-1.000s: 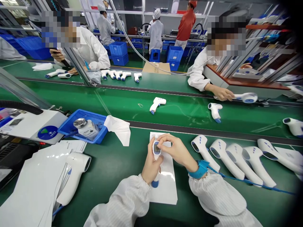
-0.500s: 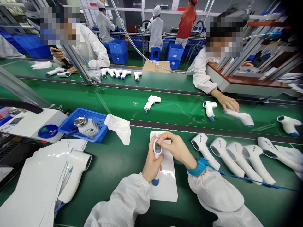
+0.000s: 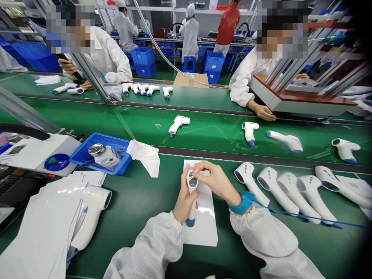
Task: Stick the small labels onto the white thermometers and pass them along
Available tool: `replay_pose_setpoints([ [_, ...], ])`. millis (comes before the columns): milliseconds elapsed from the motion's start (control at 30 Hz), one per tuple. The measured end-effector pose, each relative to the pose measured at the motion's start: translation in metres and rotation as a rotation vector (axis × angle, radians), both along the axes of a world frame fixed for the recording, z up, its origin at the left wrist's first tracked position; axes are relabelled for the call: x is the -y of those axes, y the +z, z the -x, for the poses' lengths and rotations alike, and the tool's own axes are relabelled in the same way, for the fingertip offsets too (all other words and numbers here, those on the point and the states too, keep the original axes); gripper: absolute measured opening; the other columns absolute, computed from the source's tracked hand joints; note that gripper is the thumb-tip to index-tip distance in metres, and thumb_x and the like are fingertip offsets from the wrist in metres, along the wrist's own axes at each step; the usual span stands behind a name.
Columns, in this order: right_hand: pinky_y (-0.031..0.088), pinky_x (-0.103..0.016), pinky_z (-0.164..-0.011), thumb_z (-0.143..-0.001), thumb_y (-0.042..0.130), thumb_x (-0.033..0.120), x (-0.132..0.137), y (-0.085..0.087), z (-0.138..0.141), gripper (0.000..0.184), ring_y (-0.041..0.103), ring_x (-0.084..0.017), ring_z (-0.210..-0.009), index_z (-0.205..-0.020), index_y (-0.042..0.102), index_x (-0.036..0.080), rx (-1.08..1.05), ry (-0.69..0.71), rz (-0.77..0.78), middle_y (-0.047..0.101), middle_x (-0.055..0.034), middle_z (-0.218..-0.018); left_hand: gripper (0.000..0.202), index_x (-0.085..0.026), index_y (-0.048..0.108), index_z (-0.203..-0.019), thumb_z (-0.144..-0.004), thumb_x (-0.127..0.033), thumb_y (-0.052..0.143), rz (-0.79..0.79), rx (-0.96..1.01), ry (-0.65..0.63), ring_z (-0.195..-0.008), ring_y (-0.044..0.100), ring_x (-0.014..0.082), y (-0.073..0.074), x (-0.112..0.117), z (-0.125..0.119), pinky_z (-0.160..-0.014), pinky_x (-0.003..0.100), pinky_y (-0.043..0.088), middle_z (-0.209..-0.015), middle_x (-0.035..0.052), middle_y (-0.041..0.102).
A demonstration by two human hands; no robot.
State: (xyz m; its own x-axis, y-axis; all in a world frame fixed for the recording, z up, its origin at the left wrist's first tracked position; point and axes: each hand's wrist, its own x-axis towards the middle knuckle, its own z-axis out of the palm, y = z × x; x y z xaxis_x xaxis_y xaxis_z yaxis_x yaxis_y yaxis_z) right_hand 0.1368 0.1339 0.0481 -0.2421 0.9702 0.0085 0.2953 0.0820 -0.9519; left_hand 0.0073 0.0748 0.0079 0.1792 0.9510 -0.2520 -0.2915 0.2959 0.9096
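My left hand (image 3: 185,197) is wrapped round a white infrared thermometer (image 3: 192,208) with a blue end, held with its small oval screen (image 3: 192,179) facing up. Thumb and forefinger of my right hand (image 3: 216,180) pinch together at the top of that screen. A pale glint shows by the fingertips; whether they grip a thin film, I cannot make out. A blue wrist strap (image 3: 243,203) with a cord is on my right wrist. Under the thermometer lies a white sheet (image 3: 205,232). Several similar thermometers (image 3: 277,193) lie in a row to the right.
At left are a blue tray (image 3: 123,166) with a bottle, a white cloth (image 3: 147,157), loose papers (image 3: 37,228) and another thermometer (image 3: 93,217). Beyond the bench edge, a green conveyor belt (image 3: 209,133) carries several thermometers. A co-worker's hand (image 3: 264,112) rests at its far side.
Thermometers on the belt have shifted left. The co-worker's hand at right has let go of one and drawn back. My hands stay almost in place; a pale glint now shows on the screen.
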Motion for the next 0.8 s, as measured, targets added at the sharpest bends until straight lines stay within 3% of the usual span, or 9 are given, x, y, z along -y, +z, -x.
replay_pose_setpoints([
  [133, 0.046, -0.033, -0.088, -0.076, 0.065, 0.02, -0.0003, -0.0011, -0.0002, 0.006, 0.064, -0.019, -0.092, -0.07, 0.065, 0.021, -0.007, 0.001, -0.001, 0.07, -0.0028, -0.091, 0.074, -0.035, 0.009, -0.15, -0.086, -0.023, 0.046, 0.03, 0.056, -0.026, -0.051, 0.047, 0.0069, -0.0009, 0.001, 0.003, -0.043, 0.02, 0.044, -0.1, 0.0032, 0.055],
  [267, 0.046, -0.033, -0.089, -0.076, 0.065, 0.021, -0.0003, -0.0017, 0.0, 0.006, 0.064, -0.019, -0.092, -0.07, 0.065, 0.021, -0.009, 0.005, -0.002, 0.07, -0.0029, -0.092, 0.065, -0.035, 0.008, -0.15, -0.093, -0.032, 0.038, 0.059, 0.025, -0.021, -0.043, 0.041, 0.0074, -0.0044, 0.0004, 0.0023, -0.042, 0.021, 0.042, -0.073, -0.0042, 0.049],
  [800, 0.05, -0.034, -0.083, -0.075, 0.066, 0.025, 0.0005, -0.0086, 0.003, 0.006, 0.065, -0.02, -0.088, -0.072, 0.065, 0.02, -0.013, -0.061, 0.004, 0.07, -0.0048, -0.092, 0.064, -0.034, 0.009, -0.151, -0.093, -0.033, 0.037, 0.065, -0.018, -0.002, -0.04, 0.04, 0.0073, -0.0055, -0.0004, -0.001, -0.04, 0.02, 0.041, -0.07, -0.0049, 0.049],
])
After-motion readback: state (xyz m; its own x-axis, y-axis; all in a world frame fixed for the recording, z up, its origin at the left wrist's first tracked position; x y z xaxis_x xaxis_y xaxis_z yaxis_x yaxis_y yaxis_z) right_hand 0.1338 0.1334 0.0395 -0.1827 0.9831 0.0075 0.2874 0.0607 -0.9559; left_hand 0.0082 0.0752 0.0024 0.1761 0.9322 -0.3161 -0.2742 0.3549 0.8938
